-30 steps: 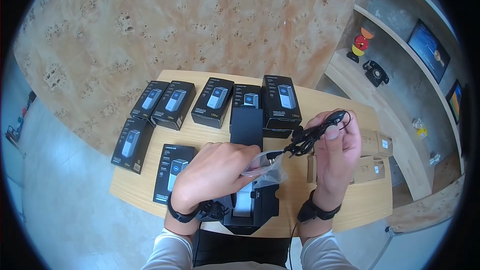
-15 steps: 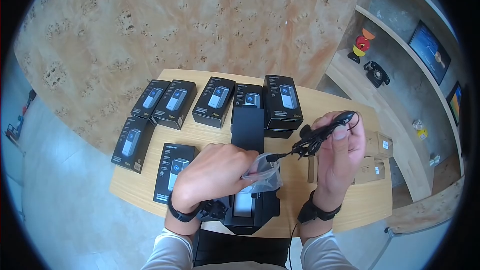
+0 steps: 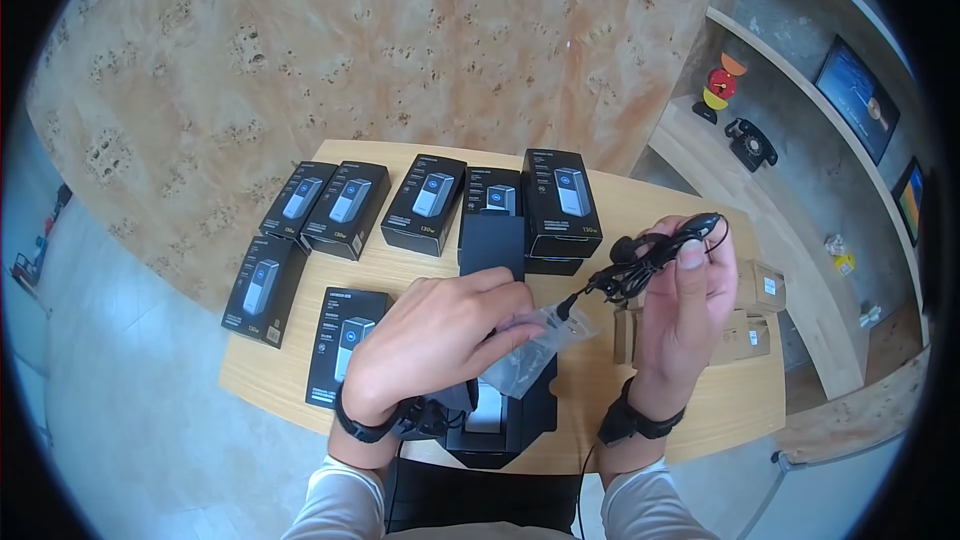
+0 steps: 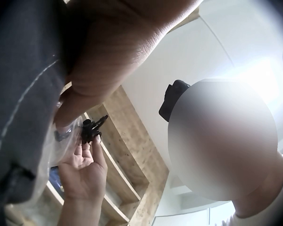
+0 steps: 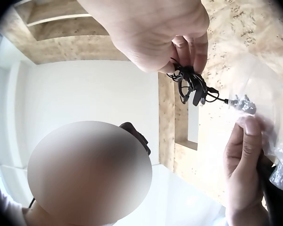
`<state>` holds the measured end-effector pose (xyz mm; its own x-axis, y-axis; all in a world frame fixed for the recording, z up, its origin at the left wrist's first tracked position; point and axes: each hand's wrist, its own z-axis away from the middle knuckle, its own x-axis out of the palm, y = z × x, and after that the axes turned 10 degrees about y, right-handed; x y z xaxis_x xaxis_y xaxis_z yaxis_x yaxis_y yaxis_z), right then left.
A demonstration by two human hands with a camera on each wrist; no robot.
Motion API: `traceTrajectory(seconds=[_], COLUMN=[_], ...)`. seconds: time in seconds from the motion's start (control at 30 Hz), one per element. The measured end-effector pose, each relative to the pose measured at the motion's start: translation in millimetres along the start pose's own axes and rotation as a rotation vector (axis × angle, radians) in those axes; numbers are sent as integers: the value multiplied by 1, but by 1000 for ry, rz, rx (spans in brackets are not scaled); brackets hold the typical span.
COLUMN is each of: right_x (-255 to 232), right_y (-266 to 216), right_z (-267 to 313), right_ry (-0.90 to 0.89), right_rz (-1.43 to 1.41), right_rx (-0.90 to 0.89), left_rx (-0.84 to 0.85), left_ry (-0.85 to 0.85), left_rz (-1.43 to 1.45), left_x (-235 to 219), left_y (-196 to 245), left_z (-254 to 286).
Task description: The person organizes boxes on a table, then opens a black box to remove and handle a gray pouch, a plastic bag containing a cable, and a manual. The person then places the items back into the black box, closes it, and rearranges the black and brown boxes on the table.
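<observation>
Up close, the left hand pinches a clear plastic bag over an open black box at the table's near edge, tabletop wood showing rightward; the right hand grips a bundled black cable; 130W cartons stand beyond.

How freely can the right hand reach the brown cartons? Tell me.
Probably not freely: the brown cartons appear close by, but the right hand is holding the black cable and would likely need to release it.

Black cable and clear bag in the hands
</observation>
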<state>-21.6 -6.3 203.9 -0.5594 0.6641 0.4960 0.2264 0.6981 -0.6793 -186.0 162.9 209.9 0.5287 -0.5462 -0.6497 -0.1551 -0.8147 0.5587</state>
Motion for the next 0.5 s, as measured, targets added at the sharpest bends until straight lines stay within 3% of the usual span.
traceTrajectory(seconds=[0.27,0.5], right_x=[-2,1], right_y=[-2,-2], right_z=[-1,0], right_ry=[53,31], right_rz=[-6,3], right_rx=[-3,40], left_rx=[-9,21], left_ry=[-3,102], left_rz=[-7,91], left_x=[1,-1], left_y=[-1,2], left_z=[0,-2])
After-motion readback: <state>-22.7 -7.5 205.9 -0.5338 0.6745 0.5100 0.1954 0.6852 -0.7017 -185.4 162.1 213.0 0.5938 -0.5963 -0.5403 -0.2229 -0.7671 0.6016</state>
